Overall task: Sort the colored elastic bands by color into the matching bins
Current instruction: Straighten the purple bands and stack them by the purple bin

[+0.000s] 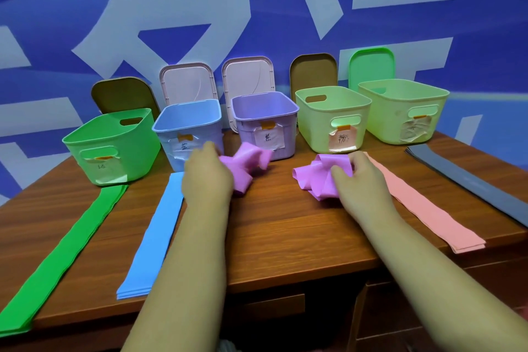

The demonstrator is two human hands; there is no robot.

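Gripping a crumpled purple bunch [247, 164], the left hand [207, 177] sits just near of the blue bin [169, 138] and the purple bin [245, 134]. The right hand [360, 180] curls its fingers round a second bunch [315, 180], also purple, near of the pale-green bin [315, 134]. Bare table [285, 237] separates the two bunches.

Four flat stacks lie on the table, running far to near:
- green stack [65, 251], starting at the green bin [114, 163];
- blue stack [154, 237], beside the left forearm;
- pink stack [423, 208], right of the right hand;
- grey stack [471, 180], far right.

An end bin [385, 123] stands far right. Lids [185, 83] lean behind the bins.
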